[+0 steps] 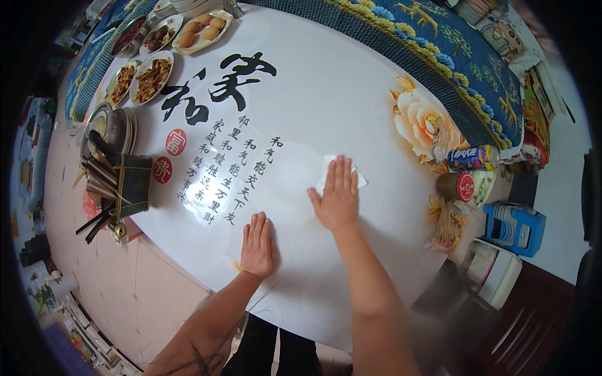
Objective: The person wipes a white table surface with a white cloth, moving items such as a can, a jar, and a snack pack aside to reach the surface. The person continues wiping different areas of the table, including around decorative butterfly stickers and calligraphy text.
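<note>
My right hand [336, 202] lies palm down on a white tissue [360, 178], holding it against the tabletop beneath its fingers. The tissue's edges stick out on both sides of the fingers. Fingers straight and close together, my left hand [257, 246] rests flat near the front edge of the table, with nothing visible in it. Both hands are on a glossy white table covering [320, 108] printed with black calligraphy, red round seals and a peach-coloured flower [425, 117]. What lies under either palm is hidden.
Egg plate [187, 48] and other food dishes stand far left. A dark holder [136, 181] of chopsticks and utensils sits at the left edge. Along the right edge are a colourful can [472, 157], a red-lidded jar [449, 187] and bundled thin sticks [447, 225]. A blue-covered sofa [451, 35] borders the far side.
</note>
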A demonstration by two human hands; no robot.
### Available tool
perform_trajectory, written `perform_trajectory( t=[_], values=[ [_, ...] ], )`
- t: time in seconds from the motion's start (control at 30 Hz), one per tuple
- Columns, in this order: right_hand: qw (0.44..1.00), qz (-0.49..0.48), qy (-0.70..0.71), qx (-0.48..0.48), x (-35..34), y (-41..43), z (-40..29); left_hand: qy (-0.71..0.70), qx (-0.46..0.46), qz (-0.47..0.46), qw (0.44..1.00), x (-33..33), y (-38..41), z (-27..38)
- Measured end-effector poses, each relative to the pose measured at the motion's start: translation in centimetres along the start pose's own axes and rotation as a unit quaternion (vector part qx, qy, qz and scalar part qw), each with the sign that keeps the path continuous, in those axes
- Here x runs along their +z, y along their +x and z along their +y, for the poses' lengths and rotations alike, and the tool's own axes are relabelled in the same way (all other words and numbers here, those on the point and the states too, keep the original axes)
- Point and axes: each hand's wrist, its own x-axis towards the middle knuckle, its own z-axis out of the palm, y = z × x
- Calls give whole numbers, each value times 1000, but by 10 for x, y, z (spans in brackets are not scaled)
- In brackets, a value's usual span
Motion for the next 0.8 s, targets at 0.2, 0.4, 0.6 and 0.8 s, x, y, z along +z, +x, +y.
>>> perform_trajectory(
  t=[0.2,0.4,0.6,0.8],
  values=[
    [993,-40,38,-106,6,-82,-45,-19,3,12,1000,-4,5,4],
    [987,-59,70,-130,10,-177,-57,-9,-1,15,1000,0,4,5],
    [991,-114,64,-18,25,-262,-51,5,-11,7,1000,0,4,3],
    [990,12,25,139,12,-179,-19,-3,-15,-6,1000,-2,2,2]
  ],
)
